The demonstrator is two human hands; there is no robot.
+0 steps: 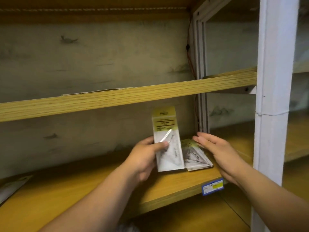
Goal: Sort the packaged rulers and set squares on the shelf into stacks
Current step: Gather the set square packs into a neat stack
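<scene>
Two hands work over the lower shelf board (83,190), yellow-brown wood with a worn front edge. The left hand (145,156) grips a set-square pack (167,141): thumb across the clear front, fingers curled behind. The pack stands nearly upright with its yellow header card on top and its bottom edge low over the board; I can't tell if it touches. Just to its right a small stack (197,158) of similar packs lies flat on the board, near the right end. The right hand (215,148) is flat, fingers straight and together, palm facing left, holding nothing. It sits at the stack's right edge; contact is unclear.

One more pack (11,186) lies flat at the far left of the same board, well apart from the stack.

A blue and yellow price label (212,186) is stuck on the board's front edge, below the stack. The upper shelf (127,96) is pale grained wood, seen edge-on. The back wall (83,56) is greyish, scuffed and stained. A white upright post (274,97) stands at front right. A white slotted frame (199,47) sits in the rear corner with a red wire (189,56) running down beside it. Lighting is dim and warm.
</scene>
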